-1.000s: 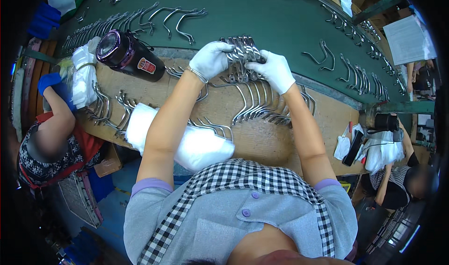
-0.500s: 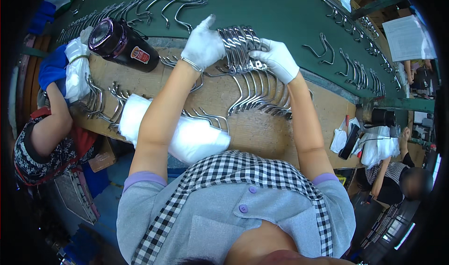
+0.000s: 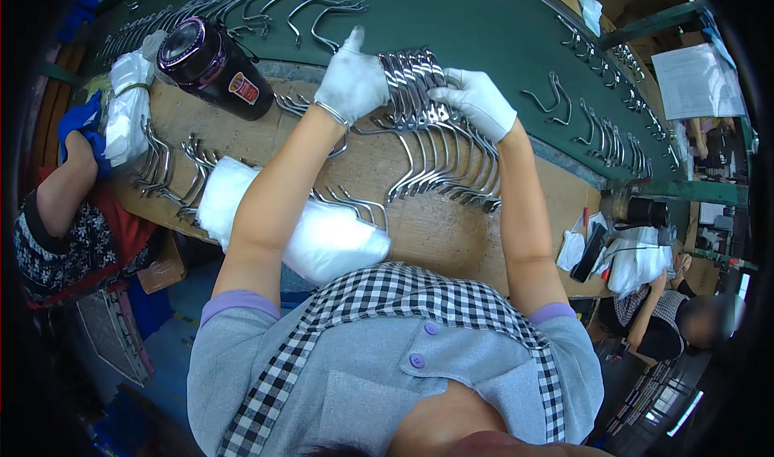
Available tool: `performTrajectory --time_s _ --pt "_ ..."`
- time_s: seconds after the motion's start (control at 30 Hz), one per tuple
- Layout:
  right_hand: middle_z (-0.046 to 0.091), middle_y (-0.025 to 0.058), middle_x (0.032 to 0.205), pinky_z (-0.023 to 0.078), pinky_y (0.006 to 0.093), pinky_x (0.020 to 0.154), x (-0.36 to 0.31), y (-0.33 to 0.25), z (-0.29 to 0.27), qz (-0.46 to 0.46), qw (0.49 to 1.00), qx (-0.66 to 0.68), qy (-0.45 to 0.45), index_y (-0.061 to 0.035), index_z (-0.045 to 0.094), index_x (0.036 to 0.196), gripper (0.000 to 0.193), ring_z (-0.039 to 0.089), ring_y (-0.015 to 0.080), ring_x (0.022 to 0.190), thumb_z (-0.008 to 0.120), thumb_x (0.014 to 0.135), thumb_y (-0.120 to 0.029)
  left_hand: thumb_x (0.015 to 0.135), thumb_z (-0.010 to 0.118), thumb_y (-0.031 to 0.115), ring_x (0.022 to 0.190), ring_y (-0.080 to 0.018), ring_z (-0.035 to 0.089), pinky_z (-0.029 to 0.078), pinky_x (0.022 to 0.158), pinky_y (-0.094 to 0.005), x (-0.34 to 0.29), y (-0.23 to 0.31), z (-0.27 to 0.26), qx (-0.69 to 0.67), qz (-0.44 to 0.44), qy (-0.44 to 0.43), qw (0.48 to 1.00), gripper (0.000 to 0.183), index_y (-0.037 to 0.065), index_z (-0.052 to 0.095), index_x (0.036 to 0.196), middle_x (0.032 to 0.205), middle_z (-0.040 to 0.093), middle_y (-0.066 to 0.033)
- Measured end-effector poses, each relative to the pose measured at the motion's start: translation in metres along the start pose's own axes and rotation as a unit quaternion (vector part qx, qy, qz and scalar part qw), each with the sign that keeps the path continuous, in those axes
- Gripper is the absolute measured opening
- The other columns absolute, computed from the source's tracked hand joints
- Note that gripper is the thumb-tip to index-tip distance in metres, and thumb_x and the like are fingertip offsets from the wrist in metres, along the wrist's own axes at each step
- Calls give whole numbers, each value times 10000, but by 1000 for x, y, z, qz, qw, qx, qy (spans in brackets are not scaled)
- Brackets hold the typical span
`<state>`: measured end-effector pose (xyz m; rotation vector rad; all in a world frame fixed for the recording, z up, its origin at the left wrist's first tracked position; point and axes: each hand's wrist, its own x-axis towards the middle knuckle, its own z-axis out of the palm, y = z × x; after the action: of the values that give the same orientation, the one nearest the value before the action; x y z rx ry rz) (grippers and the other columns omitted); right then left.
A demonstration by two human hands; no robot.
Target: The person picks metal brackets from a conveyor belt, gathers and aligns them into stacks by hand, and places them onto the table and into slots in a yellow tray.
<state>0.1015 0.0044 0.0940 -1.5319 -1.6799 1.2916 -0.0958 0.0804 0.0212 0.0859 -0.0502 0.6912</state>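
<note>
A bundle of curved, shiny metal wrenches sits between my two white-gloved hands, held over the front edge of the green surface. My left hand closes on the bundle's left side, its thumb pointing up. On the right side my right hand grips it, thumb across the front; the other fingers are partly hidden behind the metal. Just below the bundle, a row of similar curved wrenches lies nested on the brown cardboard. More wrenches lie partly under a clear plastic bag stack by my left forearm.
A dark flask stands left of my left hand. Several wrenches lie along the green belt, with others at its right. Co-workers sit at both sides, one person's arm at left. White plastic bags lie at right.
The view has shifted slightly. Both hands keep hold of the wrench bundle, which has barely moved. The co-worker's arm at left has shifted a little.
</note>
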Motion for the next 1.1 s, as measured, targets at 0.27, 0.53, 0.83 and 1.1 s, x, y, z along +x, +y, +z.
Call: performTrajectory --time_s 0.27,0.53,0.83,1.1 --pt "681 40 890 489 242 755 -6 21 8 20 999 44 0 5 670 1022 238 588 81 802 666 793 -59 932 414 429 1243 -361 434 307 1065 -487 -3 -9 18 -7 -35 14 999 661 -78 310 1343 1368 399 -253" --pt "596 148 1086 529 394 829 -13 63 17 65 958 273 48 74 507 1184 337 631 253 936 576 866 -14 817 485 128 1189 -317 488 320 1064 -464 -10 -10 23 -19 -70 -76 994 512 -108 410 1265 1280 497 -222" --pt "591 219 1134 505 396 787 -42 63 32 182 885 429 -22 20 489 1222 762 629 292 973 532 815 -622 769 477 0 1153 -267 532 371 1041 -403 -12 -15 30 234 -10 -50 971 522 -85 432 1282 1265 530 -180" --pt "432 242 1343 332 480 1052 -20 46 59 52 787 602 -122 28 375 1332 1037 433 367 1245 435 697 -789 739 663 39 1077 -212 581 420 991 -358 -12 -28 33 355 -35 -7 934 522 -35 511 1233 1183 593 -118"
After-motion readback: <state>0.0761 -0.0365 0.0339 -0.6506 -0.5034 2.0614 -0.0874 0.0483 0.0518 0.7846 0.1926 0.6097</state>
